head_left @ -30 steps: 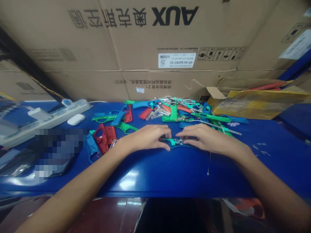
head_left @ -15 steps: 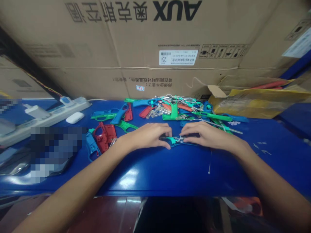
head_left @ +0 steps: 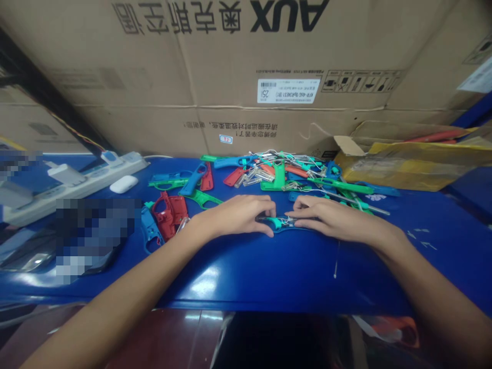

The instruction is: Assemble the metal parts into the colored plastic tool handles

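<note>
On the blue table (head_left: 269,271), my left hand (head_left: 236,215) and my right hand (head_left: 330,218) meet over a small blue and teal plastic part (head_left: 280,224) with a bit of wire on it. Both hands have their fingers curled and pressed onto this part, one from each side. Behind them lies a pile of plastic handle parts (head_left: 284,177) in green, blue and red, mixed with wires and clear tubes. More red and blue handle shells (head_left: 165,215) sit to the left of my left wrist.
A large cardboard box (head_left: 246,77) walls off the back of the table. A white power strip (head_left: 77,179) and a white earbud case (head_left: 123,184) lie at the left. A yellow bag in an open carton (head_left: 415,159) is at the right. A thin pin (head_left: 336,261) rests near the front edge.
Both hands stay on the small part with only slight finger shifts. The view has drifted a little, so everything sits slightly further right.
</note>
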The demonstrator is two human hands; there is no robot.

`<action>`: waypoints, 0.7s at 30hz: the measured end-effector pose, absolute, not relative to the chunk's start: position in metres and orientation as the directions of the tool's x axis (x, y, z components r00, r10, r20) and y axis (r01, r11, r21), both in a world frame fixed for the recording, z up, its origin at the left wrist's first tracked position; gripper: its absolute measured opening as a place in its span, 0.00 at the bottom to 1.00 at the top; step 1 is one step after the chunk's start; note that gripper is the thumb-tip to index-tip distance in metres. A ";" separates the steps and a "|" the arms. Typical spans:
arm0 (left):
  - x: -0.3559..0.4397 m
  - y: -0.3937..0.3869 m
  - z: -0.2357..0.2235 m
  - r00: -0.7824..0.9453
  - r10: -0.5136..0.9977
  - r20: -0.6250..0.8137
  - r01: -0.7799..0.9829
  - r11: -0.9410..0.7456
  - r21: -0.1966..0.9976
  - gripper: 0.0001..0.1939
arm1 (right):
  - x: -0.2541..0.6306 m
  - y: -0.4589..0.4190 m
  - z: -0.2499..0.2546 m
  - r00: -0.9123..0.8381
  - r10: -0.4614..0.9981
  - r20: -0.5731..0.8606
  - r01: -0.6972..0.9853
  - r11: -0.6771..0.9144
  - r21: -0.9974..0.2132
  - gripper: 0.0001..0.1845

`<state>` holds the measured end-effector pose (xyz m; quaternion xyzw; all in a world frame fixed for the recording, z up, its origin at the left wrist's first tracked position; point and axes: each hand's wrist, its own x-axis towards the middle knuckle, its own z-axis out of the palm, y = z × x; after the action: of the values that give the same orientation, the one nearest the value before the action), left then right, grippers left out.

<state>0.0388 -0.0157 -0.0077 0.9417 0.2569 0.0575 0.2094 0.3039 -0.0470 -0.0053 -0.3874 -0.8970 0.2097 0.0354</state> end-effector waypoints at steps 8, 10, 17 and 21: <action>0.039 -0.016 -0.006 0.861 0.509 -0.002 0.463 -0.781 0.418 0.16 | 0.300 -0.051 -0.008 -0.712 0.701 -0.039 0.677 0.671 -0.302 0.22; 0.039 -0.016 -0.006 0.861 0.508 -0.004 0.463 -0.781 0.420 0.16 | 0.300 -0.051 -0.010 -0.719 0.695 0.017 0.671 0.699 -0.246 0.19; 0.039 -0.015 -0.007 0.861 0.509 -0.013 0.465 -0.776 0.427 0.16 | 0.298 -0.051 -0.006 -0.732 0.679 0.057 0.660 0.727 -0.189 0.12; 0.039 -0.015 -0.008 0.860 0.511 -0.011 0.464 -0.771 0.437 0.16 | 0.298 -0.050 -0.006 -0.734 0.677 0.049 0.644 0.718 -0.263 0.13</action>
<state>0.0389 -0.0146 -0.0075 0.9394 0.2594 0.0542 0.2176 0.2985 -0.0502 -0.0062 -0.3574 -0.9241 0.1149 0.0708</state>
